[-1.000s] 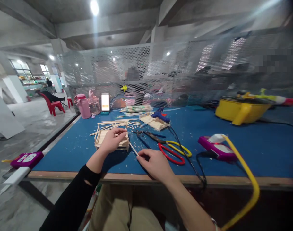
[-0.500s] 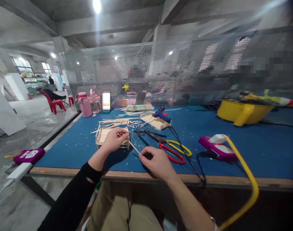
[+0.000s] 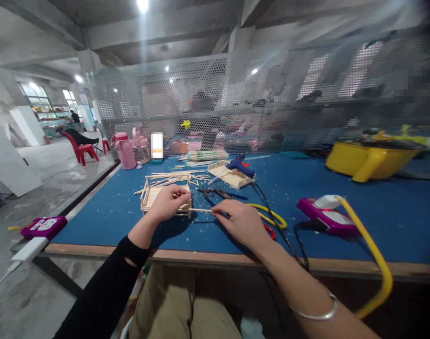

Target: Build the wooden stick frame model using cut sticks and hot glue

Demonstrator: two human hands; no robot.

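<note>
So, the little wooden frame point(image 3: 151, 196) sat under the left hand point(image 3: 170, 202) and stuck out past it to the left, and it looked fairly well along: slatted floor in, posts up, rails at the left end. One thin stick point(image 3: 201, 210) didn't look settled. The right hand point(image 3: 240, 222) had its near end pinched between thumb and fingers, and it ran across to the frame's right corner. The left fingertips were bunched at that corner, but no telling whether they gripped the post, the stick or nothing. Loose sticks point(image 3: 168, 179) lay unused beyond the left hand, and a glue gun point(image 3: 240, 167) rested on a second wooden piece point(image 3: 229, 178) farther out between the hands, so how much was left was anybody's guess.

Hard to see: the left hand blocked much of the floor, both stick ends were hidden, and the right hand covered most of the scissors' red handle point(image 3: 270, 231).
</note>
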